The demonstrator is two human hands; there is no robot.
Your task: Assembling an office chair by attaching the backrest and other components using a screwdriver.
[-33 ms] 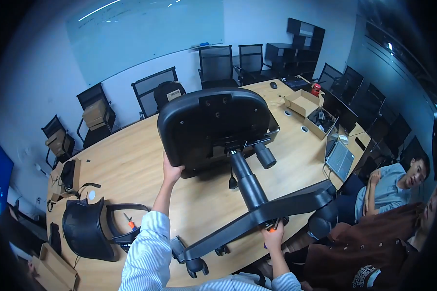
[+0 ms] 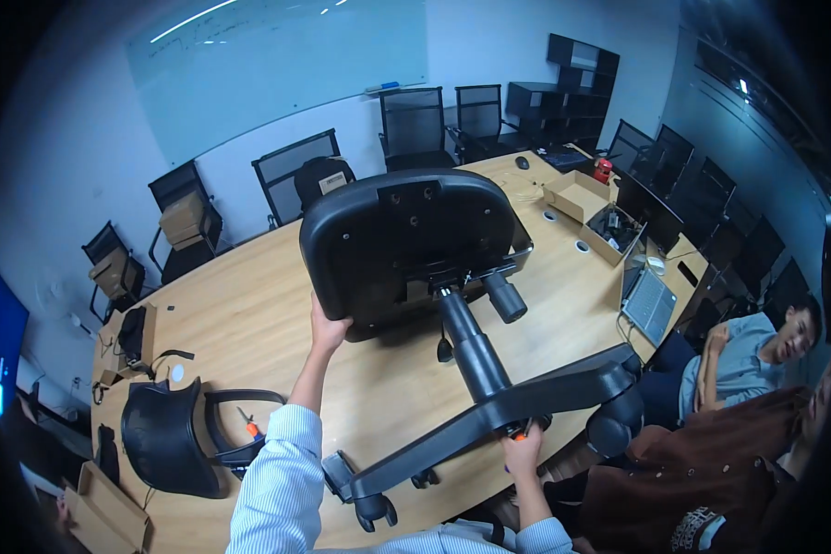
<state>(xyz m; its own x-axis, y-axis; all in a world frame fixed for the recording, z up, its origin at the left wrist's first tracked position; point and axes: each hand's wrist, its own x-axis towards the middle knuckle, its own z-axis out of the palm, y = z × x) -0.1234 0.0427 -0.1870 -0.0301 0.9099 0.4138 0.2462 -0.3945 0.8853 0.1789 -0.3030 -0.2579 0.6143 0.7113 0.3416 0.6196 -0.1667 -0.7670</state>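
A black office chair seat [image 2: 379, 249] is tipped over the table, its underside facing me. From it a gas lift column [image 2: 478, 360] slants down to the wheeled base [image 2: 415, 455], with casters on its legs. My left hand [image 2: 330, 328] is closed on the seat's lower left edge, fingers hidden behind it. Below the hub of the base, my right hand [image 2: 523, 448] is closed round an orange-handled tool [image 2: 521, 435], mostly covered by the hand. A separate black chair backrest [image 2: 162, 436] with armrests lies on the left. Beside it is another orange-handled tool [image 2: 253, 428].
Under the chair is a wooden table [image 2: 235, 305]. An open carton [image 2: 577, 196], a laptop [image 2: 648, 305] and a red can-like item [image 2: 603, 171] stand on its right side. Two people sit close on the right, one in a brown top [image 2: 683, 466]. Chairs line the wall.
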